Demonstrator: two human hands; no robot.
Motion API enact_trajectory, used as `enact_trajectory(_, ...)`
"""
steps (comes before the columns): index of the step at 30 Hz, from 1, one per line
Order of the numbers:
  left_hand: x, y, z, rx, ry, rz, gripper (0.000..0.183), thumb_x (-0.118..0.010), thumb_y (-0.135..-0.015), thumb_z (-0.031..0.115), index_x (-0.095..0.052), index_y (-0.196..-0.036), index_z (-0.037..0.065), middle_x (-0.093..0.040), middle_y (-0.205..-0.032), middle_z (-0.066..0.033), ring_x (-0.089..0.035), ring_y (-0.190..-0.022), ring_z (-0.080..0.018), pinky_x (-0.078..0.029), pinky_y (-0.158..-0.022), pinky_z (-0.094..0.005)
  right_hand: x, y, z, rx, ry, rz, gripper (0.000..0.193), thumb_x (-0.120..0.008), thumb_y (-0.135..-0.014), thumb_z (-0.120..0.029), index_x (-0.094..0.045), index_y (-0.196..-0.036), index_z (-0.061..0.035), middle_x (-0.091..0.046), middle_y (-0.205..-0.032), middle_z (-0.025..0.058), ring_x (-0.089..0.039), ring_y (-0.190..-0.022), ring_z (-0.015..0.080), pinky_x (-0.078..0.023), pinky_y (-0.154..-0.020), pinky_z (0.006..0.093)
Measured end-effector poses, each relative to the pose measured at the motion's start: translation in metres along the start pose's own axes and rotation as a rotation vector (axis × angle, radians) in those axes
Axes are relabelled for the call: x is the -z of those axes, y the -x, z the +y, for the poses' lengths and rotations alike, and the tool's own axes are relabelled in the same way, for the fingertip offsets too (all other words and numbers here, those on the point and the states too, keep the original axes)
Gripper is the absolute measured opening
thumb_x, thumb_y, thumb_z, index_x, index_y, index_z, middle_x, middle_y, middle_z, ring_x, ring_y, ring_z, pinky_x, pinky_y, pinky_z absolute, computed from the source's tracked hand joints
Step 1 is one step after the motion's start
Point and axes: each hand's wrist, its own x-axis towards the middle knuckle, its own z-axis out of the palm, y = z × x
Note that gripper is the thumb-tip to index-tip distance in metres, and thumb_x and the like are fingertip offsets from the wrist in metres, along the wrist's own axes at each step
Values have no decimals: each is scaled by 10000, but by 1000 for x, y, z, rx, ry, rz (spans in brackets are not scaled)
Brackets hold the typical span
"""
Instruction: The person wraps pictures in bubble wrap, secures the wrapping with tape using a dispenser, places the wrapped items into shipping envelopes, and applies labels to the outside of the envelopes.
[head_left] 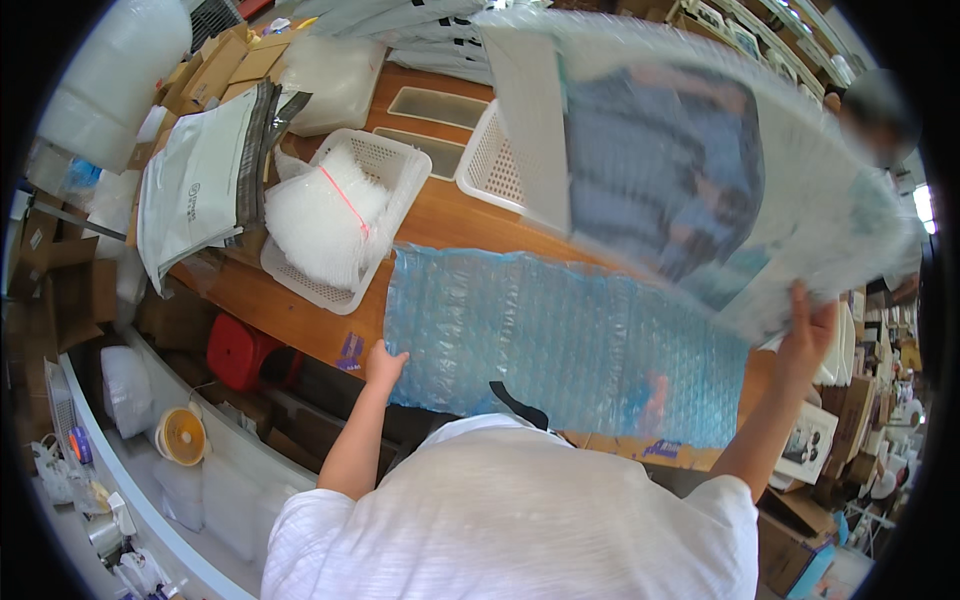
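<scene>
A sheet of clear, bluish bubble wrap [560, 325] lies flat across the wooden table in front of me. My left hand [385, 367] is at its near left corner, fingers closed on the edge and thumb pointing inward. Raised above the far right part of the wrap is a large photo print [665, 170], tilted and smeared by motion. It shows figures in dark blue on a pale ground. My right hand [810, 325] grips its lower right edge. A short black strip [518, 404] lies at the wrap's near edge, by my white shirt.
White plastic baskets stand behind the wrap; the left one [408, 165] holds a banded stack of white foam sheets [325, 215]. White mailer bags [200, 185] hang over the table's left side. A red stool [238, 352] is below. Another person [880, 115] is at the far right.
</scene>
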Motion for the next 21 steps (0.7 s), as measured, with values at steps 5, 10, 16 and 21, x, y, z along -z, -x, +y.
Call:
enact_trajectory(5,8,-3,-1,-194,16,42,426,-697,-697,223,-529,-1013,-9,-575,-1004,-200,-549,-951,-356,-435,-809,-423,92,102,133,-493,-117,-115,335,-619,-809,-34,-518,-1129,-34,-599,-1040,36,-555,-925,103,-432,-808,242)
enact_trajectory(10,37,14,23,-227,116,-12,352,-658,-741,160,-515,-1020,0,-586,-966,-180,-565,-919,-339,-440,-778,-400,121,162,207,-727,-16,-180,319,-600,-805,-50,-520,-1109,6,-602,-1036,80,-573,-904,162,-444,-787,289)
enact_trajectory(16,62,44,53,-396,257,31,257,-660,-739,131,-505,-899,4,-582,-808,-117,-568,-749,-270,-435,-679,-362,123,174,249,-809,105,-173,368,-603,-801,-70,-495,-1135,38,-596,-1048,115,-579,-906,203,-452,-775,327)
enact_trajectory(21,83,93,108,-494,311,-17,213,-616,-772,73,-520,-951,7,-560,-824,-56,-541,-737,-133,-436,-661,-263,123,171,256,-812,117,-222,364,-595,-799,-45,-495,-1141,27,-595,-1055,115,-576,-917,200,-452,-787,319)
